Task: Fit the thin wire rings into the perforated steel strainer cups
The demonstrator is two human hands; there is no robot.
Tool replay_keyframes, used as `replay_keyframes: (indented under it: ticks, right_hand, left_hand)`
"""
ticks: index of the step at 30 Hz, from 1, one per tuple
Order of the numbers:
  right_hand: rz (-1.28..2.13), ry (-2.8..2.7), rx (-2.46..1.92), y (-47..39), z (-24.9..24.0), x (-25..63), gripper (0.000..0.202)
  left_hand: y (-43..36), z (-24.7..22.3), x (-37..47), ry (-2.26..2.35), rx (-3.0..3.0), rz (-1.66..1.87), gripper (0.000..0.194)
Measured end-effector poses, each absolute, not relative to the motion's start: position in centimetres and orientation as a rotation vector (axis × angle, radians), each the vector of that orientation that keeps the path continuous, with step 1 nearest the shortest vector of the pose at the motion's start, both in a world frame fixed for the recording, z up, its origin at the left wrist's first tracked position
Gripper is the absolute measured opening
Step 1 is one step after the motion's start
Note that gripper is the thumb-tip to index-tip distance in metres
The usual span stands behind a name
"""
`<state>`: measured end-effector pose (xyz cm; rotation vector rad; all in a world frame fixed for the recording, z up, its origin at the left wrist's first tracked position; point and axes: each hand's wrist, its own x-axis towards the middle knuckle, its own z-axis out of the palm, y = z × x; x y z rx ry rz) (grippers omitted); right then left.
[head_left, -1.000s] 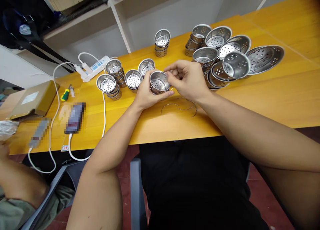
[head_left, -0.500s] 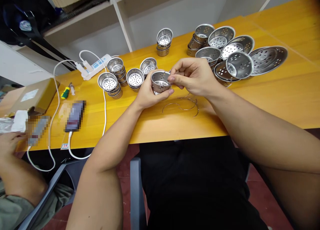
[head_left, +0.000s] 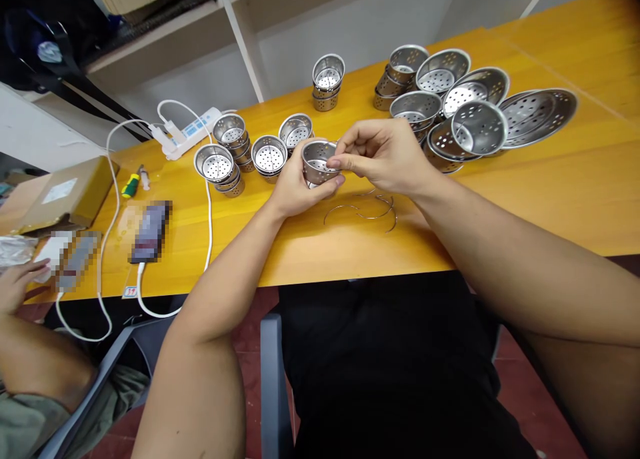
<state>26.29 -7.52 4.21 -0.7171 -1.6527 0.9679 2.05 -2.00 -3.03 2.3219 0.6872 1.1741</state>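
Note:
A small perforated metal strainer cup [head_left: 316,172] is gripped in my left hand [head_left: 295,191], tilted so its open top faces me. Fingers and thumb wrap round its sides. My right hand [head_left: 383,154] pinches thumb and forefinger together at the cup's right rim. What sits in that pinch is too small to make out. Below my hands, several thin curved wires [head_left: 377,217] lie on the yellow table [head_left: 320,259]. Just left of my left hand stand stacked strainer cups [head_left: 270,158].
More cup stacks [head_left: 233,132] stand to the left, and one stack [head_left: 327,82] at the back. Larger strainer baskets [head_left: 445,76] crowd the right. A power strip [head_left: 193,134], a phone [head_left: 150,232], a green screwdriver [head_left: 131,186] and a cardboard box [head_left: 65,192] lie left, near another person's hand [head_left: 20,282].
My right hand's pinch has shifted slightly left and down, further over the cup's rim. My left hand and the cup barely move. The other person's hand has moved a little at far left.

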Motion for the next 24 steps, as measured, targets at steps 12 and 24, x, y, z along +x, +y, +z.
replay_keyframes:
  ticks: [12, 24]
  right_hand:
    - [0.852, -1.651, -0.760, -7.6, 4.0, 26.5, 0.062]
    - [0.658, -1.884, -0.760, -7.6, 3.9, 27.3, 0.006]
  left_hand:
    - [-1.2, -3.8, 2.1, 0.683, 2.294, 1.192, 0.100]
    - [-0.3, -4.5, 1.8, 0.713, 2.323, 1.314, 0.103]
